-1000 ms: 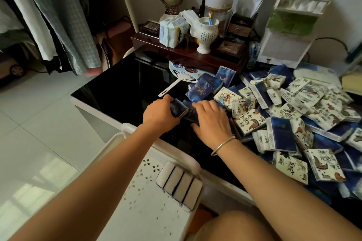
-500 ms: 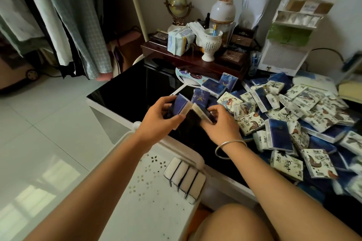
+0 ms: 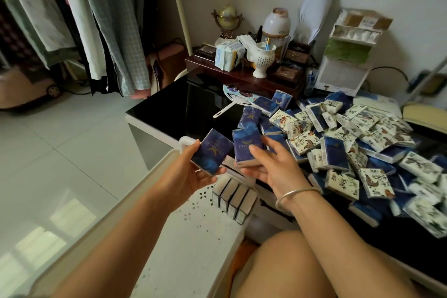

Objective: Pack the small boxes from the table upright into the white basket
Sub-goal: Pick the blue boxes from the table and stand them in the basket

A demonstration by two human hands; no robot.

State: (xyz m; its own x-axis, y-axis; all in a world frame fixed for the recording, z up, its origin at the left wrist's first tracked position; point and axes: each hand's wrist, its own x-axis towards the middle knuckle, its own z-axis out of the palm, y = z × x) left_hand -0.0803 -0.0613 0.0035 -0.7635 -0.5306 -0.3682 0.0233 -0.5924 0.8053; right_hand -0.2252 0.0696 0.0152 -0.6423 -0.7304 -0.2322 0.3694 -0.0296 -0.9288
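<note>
My left hand grips a dark blue small box above the far end of the white basket. Beside it, my right hand holds a second blue box, thumb across its face. Inside the basket, several boxes stand upright in a row against the far wall. A heap of blue and white patterned boxes covers the black table on the right.
A dark wooden stand with a white vase, a globe and tissue packs sits at the table's back. A white fan lies near it. Clothes hang at the left over a tiled floor. My knee is below the table edge.
Both hands have lifted from the table with a blue box each and drawn back over the basket's far end. The boxes now face up toward the camera.
</note>
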